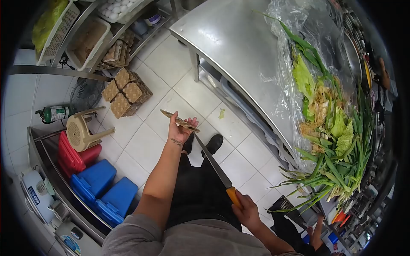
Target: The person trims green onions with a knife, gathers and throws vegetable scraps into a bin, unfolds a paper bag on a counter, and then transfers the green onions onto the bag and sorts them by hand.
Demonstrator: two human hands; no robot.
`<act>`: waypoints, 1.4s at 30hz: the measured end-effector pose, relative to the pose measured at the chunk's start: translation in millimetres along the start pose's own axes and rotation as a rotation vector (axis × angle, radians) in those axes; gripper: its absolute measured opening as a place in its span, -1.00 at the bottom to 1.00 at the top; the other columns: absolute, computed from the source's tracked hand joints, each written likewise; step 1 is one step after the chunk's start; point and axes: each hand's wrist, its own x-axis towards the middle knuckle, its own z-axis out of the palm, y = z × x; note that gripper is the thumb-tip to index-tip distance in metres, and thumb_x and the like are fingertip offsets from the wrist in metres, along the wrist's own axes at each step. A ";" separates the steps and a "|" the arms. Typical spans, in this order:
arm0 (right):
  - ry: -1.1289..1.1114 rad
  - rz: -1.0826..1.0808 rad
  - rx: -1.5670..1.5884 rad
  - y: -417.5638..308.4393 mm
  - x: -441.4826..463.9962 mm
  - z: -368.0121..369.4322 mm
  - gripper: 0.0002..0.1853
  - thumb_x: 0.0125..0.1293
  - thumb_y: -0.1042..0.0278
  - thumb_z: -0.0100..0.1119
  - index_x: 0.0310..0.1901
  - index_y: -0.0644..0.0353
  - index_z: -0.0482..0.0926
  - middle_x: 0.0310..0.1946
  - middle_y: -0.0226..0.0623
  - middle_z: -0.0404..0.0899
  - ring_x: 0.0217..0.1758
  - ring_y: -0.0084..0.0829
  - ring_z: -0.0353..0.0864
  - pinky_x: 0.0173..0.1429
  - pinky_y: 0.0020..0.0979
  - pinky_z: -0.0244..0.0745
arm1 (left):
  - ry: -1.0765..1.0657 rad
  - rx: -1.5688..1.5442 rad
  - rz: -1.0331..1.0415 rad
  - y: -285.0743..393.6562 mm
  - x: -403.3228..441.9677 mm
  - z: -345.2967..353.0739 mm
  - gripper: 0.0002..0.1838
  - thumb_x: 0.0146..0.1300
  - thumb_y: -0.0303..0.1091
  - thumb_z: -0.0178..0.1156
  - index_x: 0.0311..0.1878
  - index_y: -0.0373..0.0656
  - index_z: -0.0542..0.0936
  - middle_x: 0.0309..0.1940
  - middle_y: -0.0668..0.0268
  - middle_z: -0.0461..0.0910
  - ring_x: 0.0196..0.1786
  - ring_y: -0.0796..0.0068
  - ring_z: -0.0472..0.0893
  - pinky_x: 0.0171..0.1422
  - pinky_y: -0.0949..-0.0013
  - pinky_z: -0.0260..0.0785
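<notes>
My left hand (181, 131) holds a long, flat brown piece (185, 124), narrow at its far end; I cannot make out what it is. It lies across the palm, with the thumb along one side and the fingers curled at the other. My right hand (247, 210) is wrapped round the yellow handle (234, 198) of a long knife (215, 167). The blade slants up and left, its tip close to the brown piece beside my left hand. Whether blade and piece touch, I cannot tell.
Right, a steel table (239, 38) carries plastic film, lettuce (344, 141) and spring onions (337, 175). A lettuce scrap (221, 113) lies on the tiles. Left stand tied egg trays (124, 91), a beige stool (83, 130) and blue bins (115, 183). Another person's arm (316, 232) shows lower right.
</notes>
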 end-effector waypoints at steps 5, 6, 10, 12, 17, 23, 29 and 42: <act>-0.001 0.012 -0.013 4.0 18.5 -7.6 -0.40 0.18 0.41 0.30 0.29 0.21 0.42 -0.31 -0.11 0.53 -0.33 -0.15 0.60 -0.21 -0.30 0.54 | -0.004 0.064 -0.018 -3.6 3.9 -5.0 -0.38 0.16 0.05 0.33 -0.18 -0.41 0.36 -0.23 0.05 0.44 0.06 -0.05 0.54 0.34 -0.15 0.38; -0.010 0.005 -0.021 5.4 21.3 -8.8 -0.40 0.18 0.41 0.29 0.29 0.21 0.43 -0.32 -0.11 0.53 -0.34 -0.16 0.60 -0.22 -0.30 0.54 | -0.029 0.150 0.000 -5.7 5.7 -6.5 -0.35 0.17 0.09 0.32 -0.13 -0.39 0.35 -0.22 0.05 0.44 0.05 -0.04 0.55 0.33 -0.15 0.38; -0.028 0.024 0.009 16.3 41.1 -10.6 -0.40 0.16 0.41 0.33 0.27 0.21 0.44 -0.33 -0.13 0.53 -0.33 -0.19 0.59 -0.19 -0.33 0.53 | -0.174 0.519 0.052 -32.9 2.6 -12.5 -0.28 0.22 0.18 0.28 0.03 -0.31 0.27 -0.12 -0.02 0.49 0.08 -0.03 0.57 0.30 -0.11 0.42; -0.016 0.035 0.104 27.9 61.1 -0.9 -0.41 0.15 0.42 0.35 0.26 0.20 0.45 -0.33 -0.15 0.54 -0.29 -0.25 0.58 -0.13 -0.38 0.50 | -0.222 0.536 0.003 -59.2 -9.4 -11.0 -0.29 0.27 0.16 0.24 0.10 -0.31 0.27 -0.09 -0.02 0.51 0.03 0.03 0.61 0.28 -0.05 0.44; 0.093 0.290 0.465 71.9 129.0 65.3 -0.43 0.16 0.48 0.35 0.24 0.18 0.44 -0.20 -0.16 0.56 -0.19 -0.28 0.61 -0.07 -0.38 0.51 | -0.364 0.789 -0.113 -115.9 3.1 -16.2 -0.25 0.37 0.24 0.05 0.29 -0.23 0.19 0.06 0.03 0.54 0.18 0.18 0.57 0.27 0.11 0.43; 0.439 0.164 0.175 153.4 227.9 107.7 -0.43 0.16 0.56 0.29 0.24 0.16 0.40 0.04 -0.10 0.51 0.02 -0.06 0.58 0.10 -0.19 0.50 | -0.153 1.129 0.154 -110.1 72.4 5.2 -0.14 0.36 0.30 0.00 0.48 -0.17 0.15 0.33 0.13 0.36 0.40 0.23 0.34 0.42 0.08 0.21; 0.636 0.117 -0.269 228.7 350.0 104.5 -0.40 0.15 0.52 0.27 0.27 0.11 0.38 0.08 0.02 0.46 0.07 0.10 0.48 0.14 -0.14 0.45 | -0.085 1.301 0.001 -42.9 51.4 -70.6 -0.29 0.38 0.10 0.10 0.42 -0.17 0.28 0.21 0.23 0.47 0.23 0.35 0.47 0.34 0.17 0.27; 0.390 0.313 -0.451 283.3 430.5 125.5 -0.33 0.16 0.30 0.24 0.34 0.19 0.31 0.27 0.03 0.35 0.31 0.07 0.31 0.35 0.03 0.25 | 0.256 1.545 0.070 32.2 -2.0 -188.1 -0.51 0.35 -0.15 0.16 0.25 -0.20 0.45 -0.05 0.21 0.62 -0.04 0.40 0.62 0.00 0.32 0.44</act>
